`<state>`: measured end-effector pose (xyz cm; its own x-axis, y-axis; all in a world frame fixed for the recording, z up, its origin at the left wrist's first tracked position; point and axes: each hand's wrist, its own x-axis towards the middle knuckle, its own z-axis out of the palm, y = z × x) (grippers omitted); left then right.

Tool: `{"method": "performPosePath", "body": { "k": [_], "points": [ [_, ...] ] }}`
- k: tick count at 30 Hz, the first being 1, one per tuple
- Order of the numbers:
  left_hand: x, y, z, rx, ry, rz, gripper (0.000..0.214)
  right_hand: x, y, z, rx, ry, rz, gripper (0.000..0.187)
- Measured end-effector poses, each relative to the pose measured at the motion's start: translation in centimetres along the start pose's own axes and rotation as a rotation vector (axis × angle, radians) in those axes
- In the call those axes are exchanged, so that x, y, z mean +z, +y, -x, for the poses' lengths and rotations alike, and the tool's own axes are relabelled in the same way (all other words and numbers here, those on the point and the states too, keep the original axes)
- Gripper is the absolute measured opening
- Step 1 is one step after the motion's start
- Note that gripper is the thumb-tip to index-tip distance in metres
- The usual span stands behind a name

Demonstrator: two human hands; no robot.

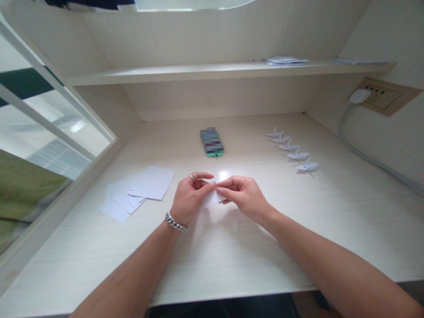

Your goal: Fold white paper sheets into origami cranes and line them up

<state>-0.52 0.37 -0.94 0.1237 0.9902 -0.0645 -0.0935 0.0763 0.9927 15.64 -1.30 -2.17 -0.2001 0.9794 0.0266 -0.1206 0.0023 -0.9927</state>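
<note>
Over the middle of the pale wooden desk [232,260], my left hand [188,198] and my right hand [243,196] meet and pinch a small piece of white paper [212,198] between their fingertips. The paper looks partly folded and is mostly hidden by the fingers. A ring sits on one left finger and a metal chain bracelet [175,223] on the left wrist. Both hands hover just above the desk surface.
A loose pile of white paper sheets [139,192] lies to the left. A row of several folded paper cranes [293,151] lines the right back. A phone [212,142] lies behind the hands. A shelf [198,70] holds papers; a wall socket with cable [367,97] is right.
</note>
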Motion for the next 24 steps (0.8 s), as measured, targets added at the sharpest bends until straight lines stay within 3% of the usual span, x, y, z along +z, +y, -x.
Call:
{"method": "performPosePath", "body": {
  "k": [9, 17, 24],
  "points": [
    [-0.14, -0.22, -0.18, -0.046, -0.006, 0.002, 0.037, -0.13, 0.12, -0.18, 0.000, 0.053, 0.010, 0.028],
    [-0.27, 0.09, 0.07, -0.023, -0.034, 0.025, 0.038, -0.08, -0.01, -0.07, -0.040, 0.045, 0.038, 0.029],
    [-0.06, 0.30, 0.19, 0.045, -0.015, -0.015, 0.032, -0.22, -0.30, -0.02, 0.023, -0.007, 0.063, 0.034]
  ]
}}
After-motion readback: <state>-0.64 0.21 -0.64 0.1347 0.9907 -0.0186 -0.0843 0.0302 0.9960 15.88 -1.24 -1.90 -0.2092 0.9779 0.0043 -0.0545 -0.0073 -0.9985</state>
